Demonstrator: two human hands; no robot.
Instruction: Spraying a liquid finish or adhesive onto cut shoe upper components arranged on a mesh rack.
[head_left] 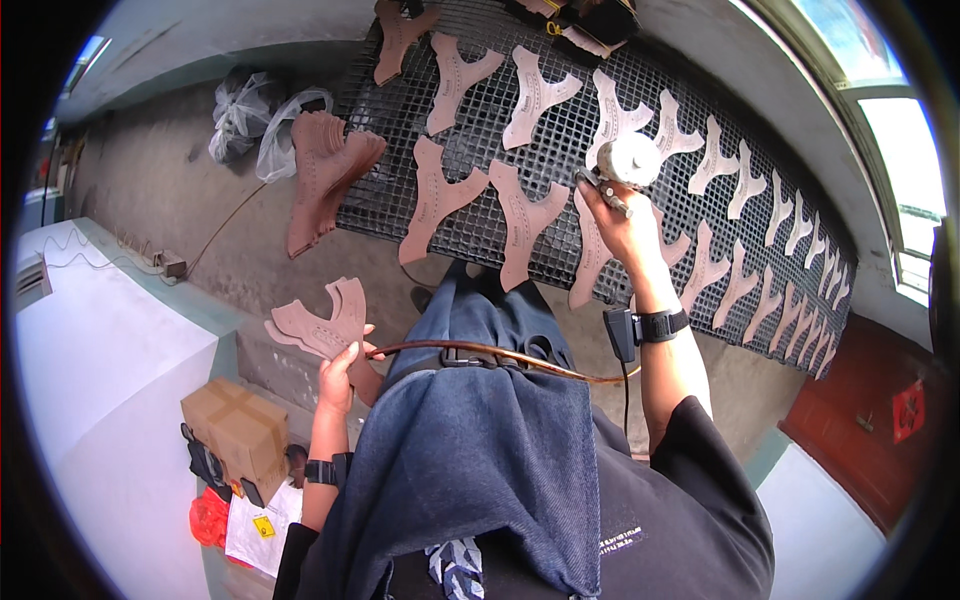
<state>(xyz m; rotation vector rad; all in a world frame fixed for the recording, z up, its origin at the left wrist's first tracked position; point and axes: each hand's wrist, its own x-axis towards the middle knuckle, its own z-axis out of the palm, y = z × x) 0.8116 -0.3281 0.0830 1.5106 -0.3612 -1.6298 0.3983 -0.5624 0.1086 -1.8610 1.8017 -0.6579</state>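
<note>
My right hand [625,228] is closed around a spray gun [630,160] with a round whitish cup, held above the black mesh rack [470,150]. Flat Y-shaped pinkish-brown pieces [528,222], dotted with small holes, lie in rows on the mesh; one of them [612,118] shows just beside the gun. Low at the left, away from the rack, my left hand [342,378] grips a few Y-shaped pieces [325,325], overlapping each other. The gun hides part of the pieces beneath it.
A thick stack of the same pieces [325,185] stands at the rack's left end. An amber hose [480,346] crosses my waist. Plastic bags [245,115] sit on the floor beyond. A cardboard box [235,440] lies at lower left, a red door [850,430] at right.
</note>
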